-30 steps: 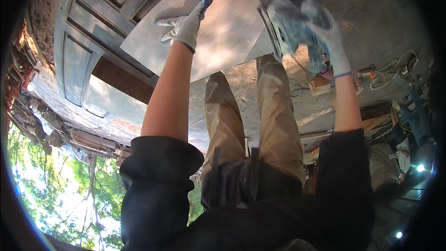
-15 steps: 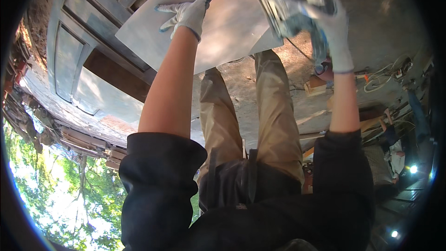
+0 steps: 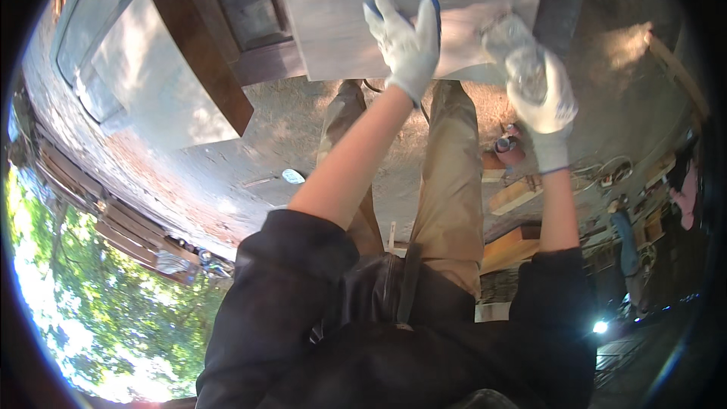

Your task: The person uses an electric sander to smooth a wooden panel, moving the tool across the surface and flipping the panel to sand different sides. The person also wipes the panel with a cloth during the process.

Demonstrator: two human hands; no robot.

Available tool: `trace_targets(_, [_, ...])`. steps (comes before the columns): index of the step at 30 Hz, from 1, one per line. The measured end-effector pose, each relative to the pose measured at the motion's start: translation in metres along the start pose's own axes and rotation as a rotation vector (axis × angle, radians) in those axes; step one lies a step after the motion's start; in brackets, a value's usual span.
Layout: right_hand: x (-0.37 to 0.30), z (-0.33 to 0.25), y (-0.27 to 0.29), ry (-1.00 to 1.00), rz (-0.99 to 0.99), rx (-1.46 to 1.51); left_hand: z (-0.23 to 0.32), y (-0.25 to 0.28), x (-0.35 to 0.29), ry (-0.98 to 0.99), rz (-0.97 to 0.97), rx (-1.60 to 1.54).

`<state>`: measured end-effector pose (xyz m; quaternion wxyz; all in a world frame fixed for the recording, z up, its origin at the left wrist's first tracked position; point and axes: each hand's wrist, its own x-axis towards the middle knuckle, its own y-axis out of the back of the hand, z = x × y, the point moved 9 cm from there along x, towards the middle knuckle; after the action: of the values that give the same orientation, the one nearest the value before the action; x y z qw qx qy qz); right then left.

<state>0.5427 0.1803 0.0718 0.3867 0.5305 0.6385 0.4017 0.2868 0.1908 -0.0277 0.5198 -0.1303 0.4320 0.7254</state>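
A broad, flat grey-brown panel (image 3: 341, 19) lies in front of me, its near edge close to my knees. My left hand (image 3: 409, 42), in a white glove with blue fingertips, rests on it with fingers spread and holds nothing. At the panel's near right part, my gloved right hand (image 3: 544, 95) is wrapped round a dusty grey power tool (image 3: 509, 36) that looks like a sander. The tool is blurred, and its underside is hidden.
A panelled wooden door (image 3: 238, 0) extends under and left of the panel, with a brown strip (image 3: 201, 53) along it. A reddish pot-like thing (image 3: 509, 150) and wooden blocks (image 3: 515, 195) sit on the ground at right. Coiled cable (image 3: 615, 173) lies farther right.
The view has shifted, and the panel now sits squarer to me. My right hand has brought the sander from the panel's right side onto its near right part; my left hand stays spread on the panel.
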Motion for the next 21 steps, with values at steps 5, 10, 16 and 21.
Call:
trace_targets(5, [-0.081,-0.079,-0.059,0.128,-0.260,-0.124,-0.065,0.055,-0.055,-0.175,-0.108,-0.148])
trace_targets(10, [-0.090,-0.203,-0.148,0.264,-0.557,-0.256,-0.084,0.107,-0.087,-0.132,-0.213,-0.083])
trace_targets(16, [-0.043,-0.324,-0.207,0.303,-0.415,-0.114,-0.092,0.248,-0.019,-0.259,0.351,-0.153])
trace_targets(21, [0.040,-0.347,-0.188,0.377,-0.357,0.178,-0.089,0.258,0.009,-0.035,0.524,-0.281])
